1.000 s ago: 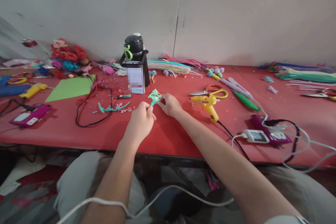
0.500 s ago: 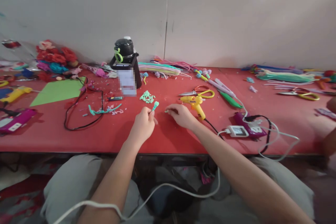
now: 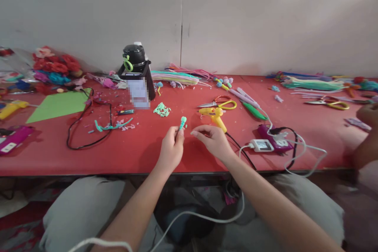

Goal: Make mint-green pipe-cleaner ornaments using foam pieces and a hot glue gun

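Note:
My left hand [image 3: 173,149] is closed around a thin turquoise pipe-cleaner stem [image 3: 182,124], held upright, with a rounded pale green tip. To its right, my right hand [image 3: 214,139] pinches thumb and forefinger together; a tiny pale bit shows at the fingertips, partly hidden. Between the stem and those fingertips a small green piece is visible. Beyond the left hand lies a pile of small pale green cut pieces [image 3: 162,110] on the red table [image 3: 195,157]. A yellow glue gun [image 3: 215,115] rests just beyond my right hand.
Scissors [image 3: 223,103] lie behind the glue gun. A black bottle [image 3: 137,59] with a phone against it stands behind the pile. At right are a purple power strip [image 3: 270,141] and cables. Pipe-cleaner bundles [image 3: 180,76] line the back. A person's hand [image 3: 370,116] is at far right.
My left hand has moved right and slightly nearer with the stem. My right hand has drawn slightly nearer, still pinched. The whole view has shifted a little.

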`<act>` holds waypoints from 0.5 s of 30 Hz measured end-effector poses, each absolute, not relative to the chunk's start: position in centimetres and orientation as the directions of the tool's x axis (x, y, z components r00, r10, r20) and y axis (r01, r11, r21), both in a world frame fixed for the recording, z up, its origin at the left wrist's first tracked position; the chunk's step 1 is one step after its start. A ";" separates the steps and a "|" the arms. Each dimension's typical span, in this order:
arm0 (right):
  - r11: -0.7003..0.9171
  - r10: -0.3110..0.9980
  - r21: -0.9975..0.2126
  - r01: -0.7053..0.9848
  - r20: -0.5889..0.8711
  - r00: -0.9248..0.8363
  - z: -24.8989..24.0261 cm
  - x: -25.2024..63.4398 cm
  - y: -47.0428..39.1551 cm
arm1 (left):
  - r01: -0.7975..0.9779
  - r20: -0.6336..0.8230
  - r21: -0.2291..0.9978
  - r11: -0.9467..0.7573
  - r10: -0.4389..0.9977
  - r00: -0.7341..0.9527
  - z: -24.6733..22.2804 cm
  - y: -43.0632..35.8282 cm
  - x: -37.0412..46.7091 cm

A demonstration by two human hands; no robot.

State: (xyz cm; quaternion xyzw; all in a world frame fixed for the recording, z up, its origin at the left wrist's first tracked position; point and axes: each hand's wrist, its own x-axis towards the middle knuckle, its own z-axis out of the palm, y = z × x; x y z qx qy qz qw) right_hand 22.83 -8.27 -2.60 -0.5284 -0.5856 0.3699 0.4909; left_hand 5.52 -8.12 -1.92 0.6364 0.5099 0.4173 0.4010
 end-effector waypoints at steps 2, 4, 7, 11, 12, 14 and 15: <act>0.145 0.984 -0.963 0.229 0.163 0.066 -2.6 22.5 -8.8 | 0.279 0.111 0.949 -0.146 0.984 0.139 -1.9 -8.5 5.8; 0.130 0.986 -0.971 0.201 0.149 0.079 -2.7 22.1 -9.0 | 0.262 0.088 0.957 -0.127 0.984 0.156 -1.7 -8.8 5.9; 0.128 0.986 -0.980 0.152 0.143 0.087 -2.7 21.6 -9.0 | 0.246 0.075 0.962 -0.116 0.982 0.173 -1.2 -8.9 5.8; 0.120 0.989 -0.990 0.072 0.126 0.075 -2.5 21.3 -9.2 | 0.251 0.071 0.961 -0.119 0.978 0.194 -0.8 -9.0 5.8; 0.118 0.990 -0.991 0.058 0.122 0.070 -2.4 21.2 -9.3 | 0.259 0.062 0.959 -0.114 0.978 0.201 -0.8 -9.1 5.9; 0.117 0.991 -0.992 0.041 0.119 0.060 -2.3 21.1 -9.5 | 0.263 0.051 0.958 -0.109 0.974 0.219 -0.7 -9.1 5.9; 0.116 0.992 -0.993 0.035 0.118 0.054 -2.3 21.1 -9.5 | 0.257 0.051 0.960 -0.110 0.973 0.226 -0.7 -9.1 5.9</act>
